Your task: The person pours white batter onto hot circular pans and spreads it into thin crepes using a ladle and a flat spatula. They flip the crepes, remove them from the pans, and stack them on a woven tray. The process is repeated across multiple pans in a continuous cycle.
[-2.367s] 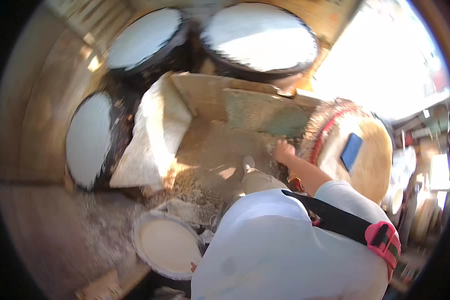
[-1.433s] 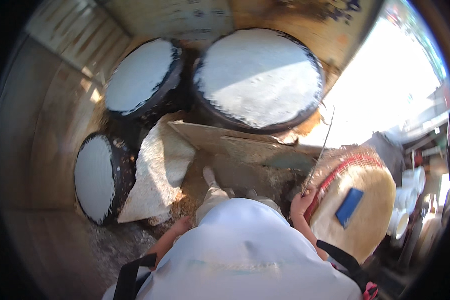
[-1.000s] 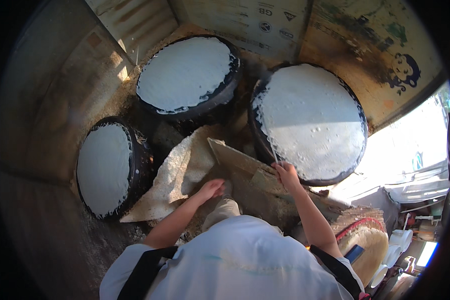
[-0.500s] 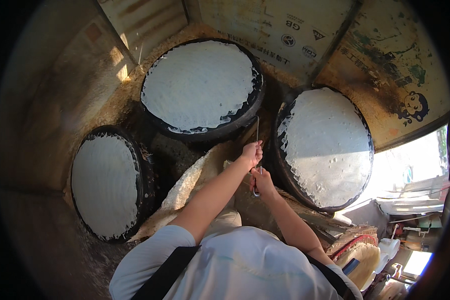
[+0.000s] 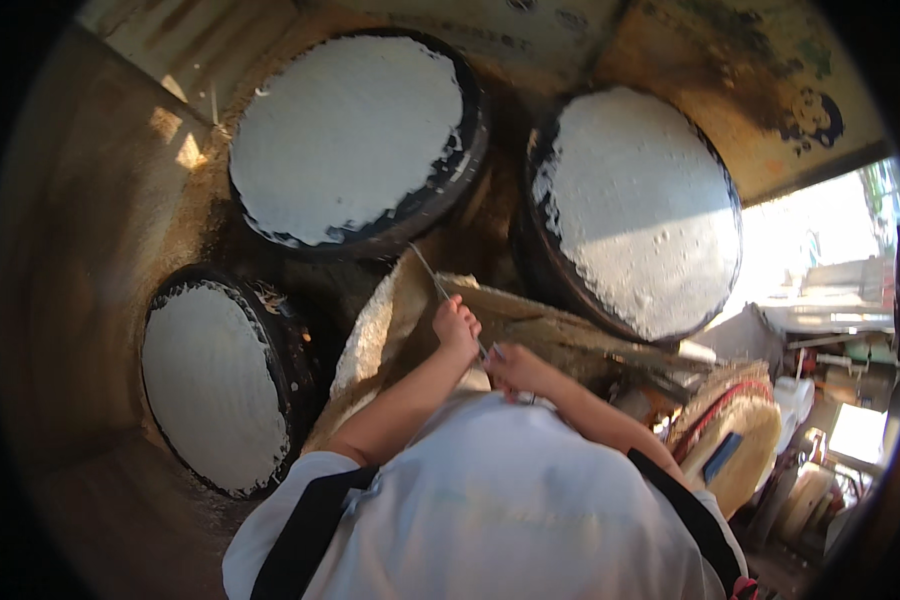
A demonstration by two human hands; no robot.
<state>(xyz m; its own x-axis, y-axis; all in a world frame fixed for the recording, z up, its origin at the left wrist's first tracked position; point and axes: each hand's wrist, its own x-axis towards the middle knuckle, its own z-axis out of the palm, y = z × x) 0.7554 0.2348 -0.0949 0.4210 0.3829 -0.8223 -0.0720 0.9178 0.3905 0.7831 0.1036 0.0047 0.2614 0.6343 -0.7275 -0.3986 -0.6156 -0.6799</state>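
A thin metal rod (image 5: 428, 266) slants up and left from my hands, its far tip by the rim of the upper griddle. My left hand (image 5: 456, 326) is closed around its shaft. Lower down and to the right, my right hand (image 5: 515, 370) is closed around the rod's near end, in front of my shirt; its fingers are somewhat blurred. Three round black pans hold white, batter-like sheets with ragged edges: the upper pan (image 5: 478, 140), the right pan (image 5: 533, 225) and the lower left pan (image 5: 300, 345). Neither hand touches a pan.
Stained panels (image 5: 110, 200) enclose the pans on the left and at the back. Pale, crusted boarding (image 5: 365, 350) stands between the pans and my body. At the right lie stacked round trays (image 5: 745, 440) with a dark blue object (image 5: 722, 456) on top, beside a bright opening.
My hands and the rod have moved left and closer to my body. The rod has swung from nearly upright to leaning left. My view has shifted, and the pans sit differently in it.
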